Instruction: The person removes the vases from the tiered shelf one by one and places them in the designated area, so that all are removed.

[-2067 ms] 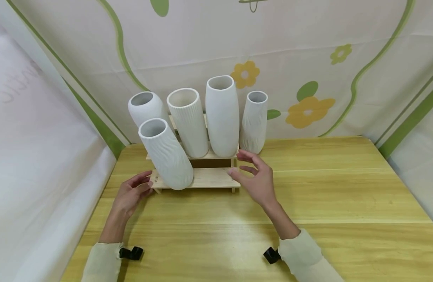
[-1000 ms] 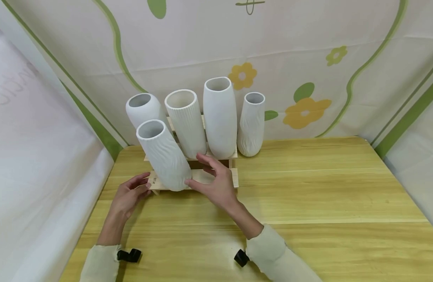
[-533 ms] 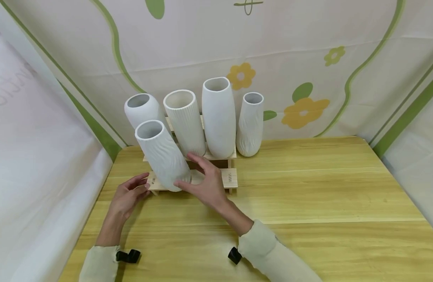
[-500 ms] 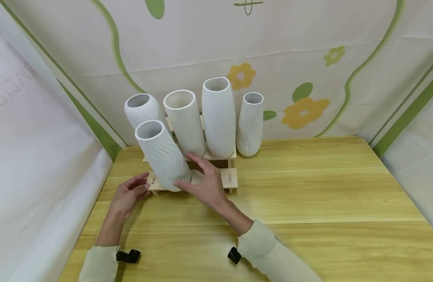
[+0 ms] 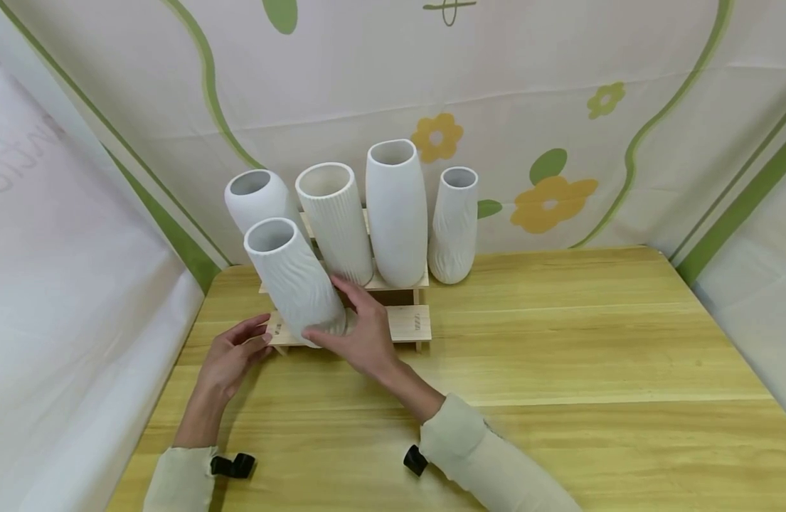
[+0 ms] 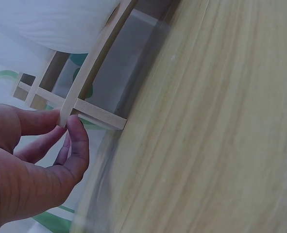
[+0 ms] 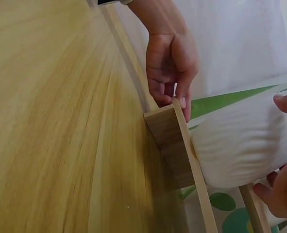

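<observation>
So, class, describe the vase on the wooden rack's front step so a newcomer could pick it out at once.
On the wooden table stands a stepped wooden rack. On its lowest, front step, nearer the left end, is the white vase. It alone occupies that step, and its wavy ridges set it apart from the straight-ribbed vase behind.

Left hand pinching; right hand curved, thumb and fingers spread apart.
</observation>
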`<state>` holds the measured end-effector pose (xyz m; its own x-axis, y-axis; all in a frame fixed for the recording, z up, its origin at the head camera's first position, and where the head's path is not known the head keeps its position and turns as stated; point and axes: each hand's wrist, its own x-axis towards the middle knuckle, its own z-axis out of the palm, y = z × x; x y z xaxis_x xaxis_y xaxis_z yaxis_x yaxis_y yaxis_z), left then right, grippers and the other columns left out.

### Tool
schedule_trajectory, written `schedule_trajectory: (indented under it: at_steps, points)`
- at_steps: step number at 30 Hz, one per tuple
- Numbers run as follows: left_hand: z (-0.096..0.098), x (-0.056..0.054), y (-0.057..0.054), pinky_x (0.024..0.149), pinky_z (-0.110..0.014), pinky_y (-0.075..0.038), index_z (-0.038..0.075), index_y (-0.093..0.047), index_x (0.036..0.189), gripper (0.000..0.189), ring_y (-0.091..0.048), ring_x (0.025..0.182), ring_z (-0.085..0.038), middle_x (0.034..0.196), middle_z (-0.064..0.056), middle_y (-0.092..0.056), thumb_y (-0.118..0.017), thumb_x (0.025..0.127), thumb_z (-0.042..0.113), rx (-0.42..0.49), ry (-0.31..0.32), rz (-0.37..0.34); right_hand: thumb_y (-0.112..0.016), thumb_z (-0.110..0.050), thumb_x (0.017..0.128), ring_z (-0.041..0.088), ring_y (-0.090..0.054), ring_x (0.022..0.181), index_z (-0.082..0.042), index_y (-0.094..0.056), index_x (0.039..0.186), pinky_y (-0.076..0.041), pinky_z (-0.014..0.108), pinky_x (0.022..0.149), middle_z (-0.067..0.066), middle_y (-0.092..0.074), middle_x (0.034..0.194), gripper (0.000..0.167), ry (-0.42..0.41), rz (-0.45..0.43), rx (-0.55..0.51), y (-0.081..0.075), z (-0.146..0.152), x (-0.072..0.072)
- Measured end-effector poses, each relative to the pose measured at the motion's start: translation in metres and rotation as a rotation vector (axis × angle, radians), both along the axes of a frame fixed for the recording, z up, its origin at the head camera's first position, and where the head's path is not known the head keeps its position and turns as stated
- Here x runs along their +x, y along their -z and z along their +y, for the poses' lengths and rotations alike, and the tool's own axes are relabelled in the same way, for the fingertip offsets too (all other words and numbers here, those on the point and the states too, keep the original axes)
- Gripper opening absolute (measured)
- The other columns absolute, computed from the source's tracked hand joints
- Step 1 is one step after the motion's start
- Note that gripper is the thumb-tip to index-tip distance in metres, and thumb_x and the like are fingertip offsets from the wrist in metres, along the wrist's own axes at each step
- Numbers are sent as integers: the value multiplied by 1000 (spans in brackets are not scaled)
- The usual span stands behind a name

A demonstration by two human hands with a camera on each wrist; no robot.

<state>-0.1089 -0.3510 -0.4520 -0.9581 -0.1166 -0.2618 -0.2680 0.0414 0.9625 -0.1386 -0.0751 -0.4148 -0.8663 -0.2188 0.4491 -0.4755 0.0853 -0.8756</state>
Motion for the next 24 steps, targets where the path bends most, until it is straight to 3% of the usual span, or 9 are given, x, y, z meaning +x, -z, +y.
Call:
schedule_trajectory:
  at_steps: [6,17,24]
  points:
    - [-1,0,1,91,-18,-62,2,-49,159,57,-67,100,-4,121,7,-59,-68,107,12,1,-2,2,-101,-20,75,22,-63,137,-12,-56,155,-58,41,110,7,-63,152,92,-1,-1,25,-1,-6,-3]
    - [0,0,0,90,-18,-62,2,-48,159,57,-66,100,-5,122,6,-57,-68,107,13,-3,-4,-1,-103,-23,73,20,-59,143,-15,-51,159,-54,41,117,3,-59,158,100,1,-11,53,-2,-13,-7]
    - [-1,0,0,90,-18,-62,1,-47,160,58,-66,100,-5,121,6,-58,-68,107,13,-4,0,3,-103,-27,74,21,-61,141,-17,-52,158,-56,42,114,5,-62,155,99,12,11,109,-3,-11,-9]
